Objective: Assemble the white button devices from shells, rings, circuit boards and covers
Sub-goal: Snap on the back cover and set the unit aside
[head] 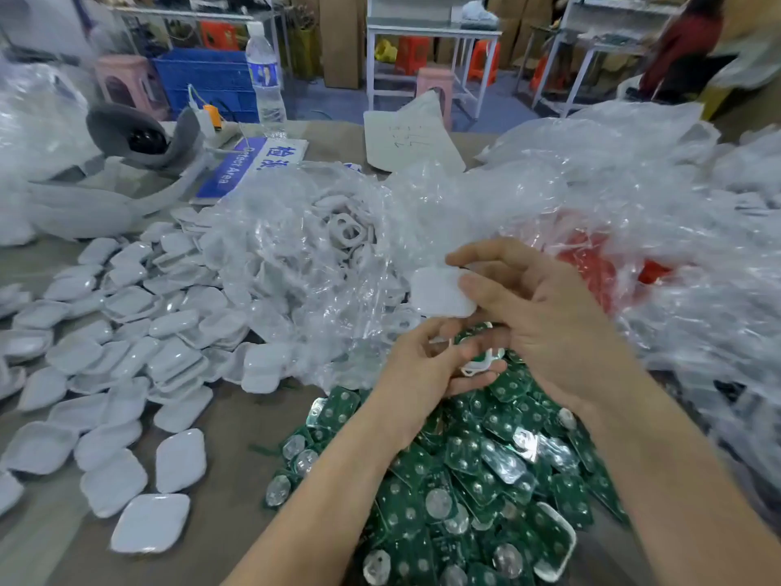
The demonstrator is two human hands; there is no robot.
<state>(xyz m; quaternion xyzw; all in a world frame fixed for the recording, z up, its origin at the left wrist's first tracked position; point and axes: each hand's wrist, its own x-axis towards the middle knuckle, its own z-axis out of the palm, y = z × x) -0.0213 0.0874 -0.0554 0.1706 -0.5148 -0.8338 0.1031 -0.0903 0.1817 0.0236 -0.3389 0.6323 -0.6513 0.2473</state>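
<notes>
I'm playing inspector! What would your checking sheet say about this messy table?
Surface: brown table, mostly covered.
Job's things: shell pile at left; green circuit boards heaped near; rings in a clear bag.
Clutter: crumpled plastic bags, water bottle, blue sign, paper.
Hands: right hand pinches a white shell; left hand holds a half-built device.
Cables: thin white cable left of the bottle.
Surroundings: metal tables, stools, blue crate, a person in red.

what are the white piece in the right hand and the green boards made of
The white piece pinched by the right hand: likely moulded plastic, matte, uniform white with rounded corners. The green boards: apparently rigid circuit-board laminate with glossy green coating and shiny silvery, probably metal, round domes.
</notes>
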